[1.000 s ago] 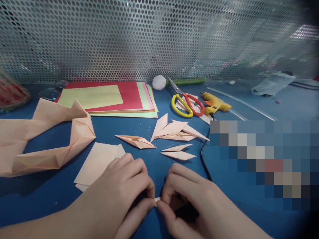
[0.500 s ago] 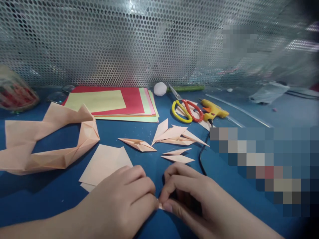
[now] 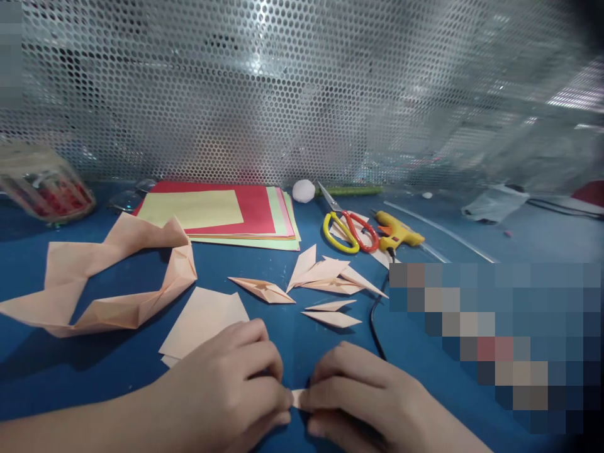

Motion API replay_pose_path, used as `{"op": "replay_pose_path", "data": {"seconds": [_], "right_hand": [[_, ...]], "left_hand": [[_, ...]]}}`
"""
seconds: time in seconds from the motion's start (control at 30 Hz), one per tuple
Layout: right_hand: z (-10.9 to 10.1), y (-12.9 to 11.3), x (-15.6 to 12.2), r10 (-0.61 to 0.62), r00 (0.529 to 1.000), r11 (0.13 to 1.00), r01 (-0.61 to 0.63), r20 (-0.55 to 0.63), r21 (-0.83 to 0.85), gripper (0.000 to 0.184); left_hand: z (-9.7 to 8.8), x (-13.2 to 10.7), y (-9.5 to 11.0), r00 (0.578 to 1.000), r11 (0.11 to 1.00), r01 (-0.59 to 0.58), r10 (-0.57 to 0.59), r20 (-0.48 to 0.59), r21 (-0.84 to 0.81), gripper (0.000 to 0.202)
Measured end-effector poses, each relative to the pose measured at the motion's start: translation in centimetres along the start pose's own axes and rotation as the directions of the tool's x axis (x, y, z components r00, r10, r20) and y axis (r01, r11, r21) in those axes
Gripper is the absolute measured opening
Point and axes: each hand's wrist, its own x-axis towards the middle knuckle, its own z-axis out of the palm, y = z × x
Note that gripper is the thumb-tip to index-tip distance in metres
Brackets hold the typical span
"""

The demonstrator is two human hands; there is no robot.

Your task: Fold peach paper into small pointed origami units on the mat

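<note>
Between my two hands, low over the blue table, is a small piece of peach paper (image 3: pixel 298 398), mostly hidden by fingers. My left hand (image 3: pixel 236 384) pinches its left end and my right hand (image 3: pixel 363 396) grips the right end. Beyond them lie several folded peach paper petals (image 3: pixel 323 270), pointed at both ends, and a single one (image 3: pixel 263 290) apart to the left. Peach paper sheets (image 3: pixel 202 324) rest partly behind my left hand. Farther left stands a ring of joined folded peach paper (image 3: pixel 141 308).
Coloured paper sheets (image 3: pixel 257 211) are stacked at the back, beside a white ball (image 3: pixel 303 190). Scissors (image 3: pixel 344 226) and a yellow glue gun (image 3: pixel 401 231) with a black cord lie right of centre. A jar (image 3: pixel 51 189) stands at the left. A perforated metal screen (image 3: pixel 189 94) closes the back.
The view has tilted up and shifted slightly left. My right hand's fingers have come down flatter over the paper, and a little more of the strip shows between my hands.
</note>
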Motion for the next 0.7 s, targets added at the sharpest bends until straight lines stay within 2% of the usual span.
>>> {"op": "replay_pose_path", "data": {"seconds": [0.07, 0.13, 0.2, 0.27, 0.37, 0.5, 0.6, 0.7], "right_hand": [[0.3, 0.1, 0.3, -0.011, 1.000, 1.000, 0.010, -0.013, -0.019, 0.018], [0.8, 0.2, 0.7, -0.099, 0.991, 0.990, 0.090, -0.088, -0.105, 0.018], [1.3, 0.2, 0.9, -0.193, 0.965, 0.968, 0.158, -0.180, -0.194, 0.022], [1.8, 0.3, 1.1, -0.228, 0.945, 0.956, 0.171, -0.235, -0.240, 0.027], [2.1, 0.4, 1.4, -0.213, 0.942, 0.959, 0.151, -0.259, -0.240, 0.029], [1.9, 0.2, 1.4, -0.143, 0.961, 0.977, 0.100, -0.237, -0.186, 0.023], [1.5, 0.0, 1.3, -0.087, 0.980, 0.986, 0.059, -0.177, -0.159, 0.019], [1.4, -0.1, 1.3, -0.065, 0.983, 0.982, 0.033, -0.170, -0.188, 0.025]], "left_hand": [[0.0, 0.2, -0.3, 1.000, 1.000, -0.001, 0.001, -0.030, -0.008, 0.016], [0.0, 0.4, -0.4, 0.999, 1.000, -0.004, 0.004, -0.040, 0.008, 0.011], [0.1, 0.5, -0.4, 0.998, 0.999, -0.011, 0.014, -0.057, 0.045, 0.015], [0.5, 0.4, -0.2, 0.996, 0.993, -0.024, 0.033, -0.077, 0.113, 0.026], [1.1, 0.2, 0.0, 0.991, 0.970, -0.064, 0.089, -0.097, 0.236, 0.038], [1.7, 0.3, -0.1, 0.977, 0.933, -0.106, 0.162, -0.138, 0.344, 0.039], [1.9, 0.5, -0.1, 0.967, 0.901, -0.088, 0.180, -0.181, 0.426, 0.042], [2.1, 0.4, 0.1, 0.958, 0.853, -0.082, 0.209, -0.195, 0.515, 0.044]]}}
